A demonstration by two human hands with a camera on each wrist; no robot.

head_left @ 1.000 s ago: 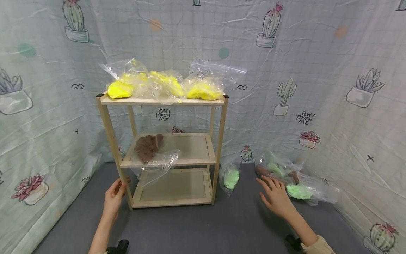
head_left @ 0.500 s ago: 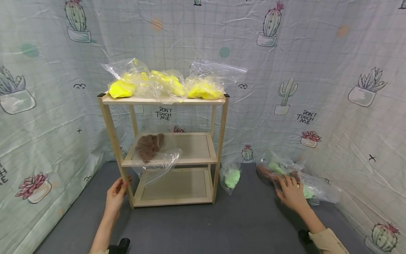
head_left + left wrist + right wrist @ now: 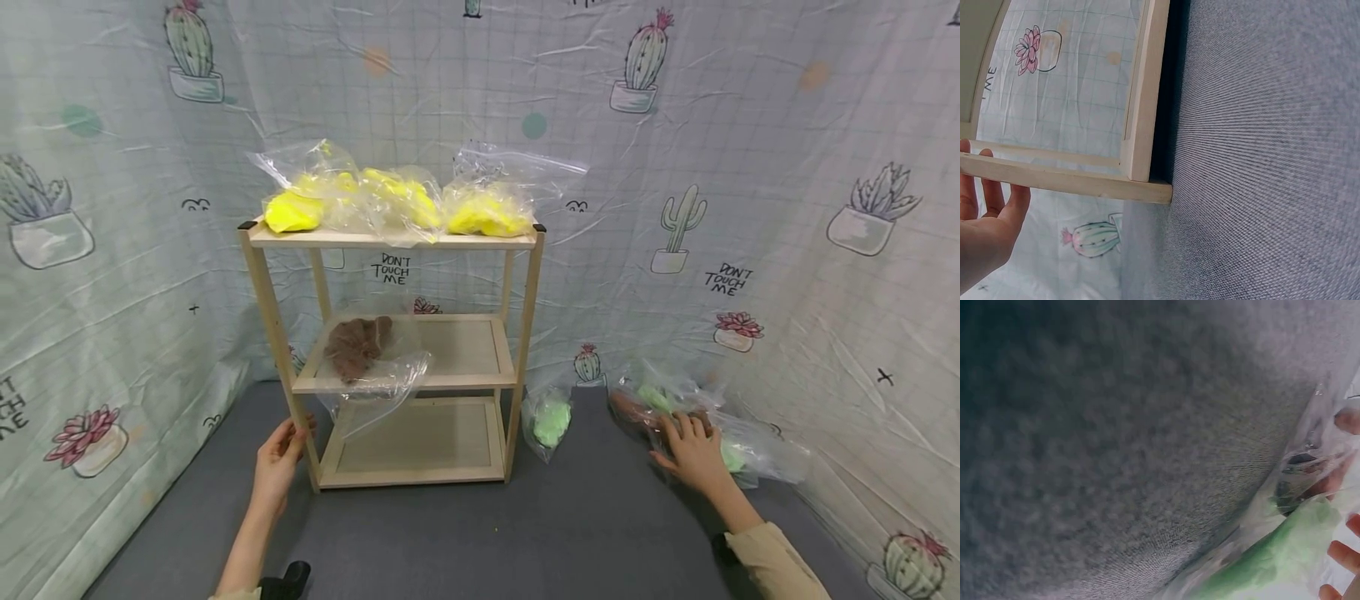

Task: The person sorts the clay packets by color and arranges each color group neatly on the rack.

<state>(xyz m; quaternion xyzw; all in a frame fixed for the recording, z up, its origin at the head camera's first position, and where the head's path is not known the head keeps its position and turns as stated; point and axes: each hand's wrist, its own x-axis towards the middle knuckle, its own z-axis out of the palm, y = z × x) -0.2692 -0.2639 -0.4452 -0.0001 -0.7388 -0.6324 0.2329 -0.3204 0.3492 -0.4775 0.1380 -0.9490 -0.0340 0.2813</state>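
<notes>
A wooden three-tier shelf [image 3: 390, 239] stands on the grey floor. My left hand [image 3: 281, 454] holds its front-left leg [image 3: 1072, 181] low down, thumb on one side and fingers on the other; the left wrist view shows the left hand [image 3: 988, 231] against the wood. My right hand [image 3: 693, 454] lies with spread fingers on a pile of clear bags [image 3: 757, 454] holding green and brown dough. The right wrist view shows fingertips [image 3: 1341, 553] over the green dough [image 3: 1285, 556] inside the plastic.
Three bags of yellow dough [image 3: 397, 200] sit on the top shelf. A bag of brown dough [image 3: 358, 346] hangs over the middle shelf's front edge. A small green-dough bag [image 3: 549, 419] leans by the shelf's right leg. Cactus-print cloth [image 3: 750, 167] walls the space.
My right hand moved to the right from the bare floor onto the pile of bags and settled there. My left hand stayed on the shelf leg.
</notes>
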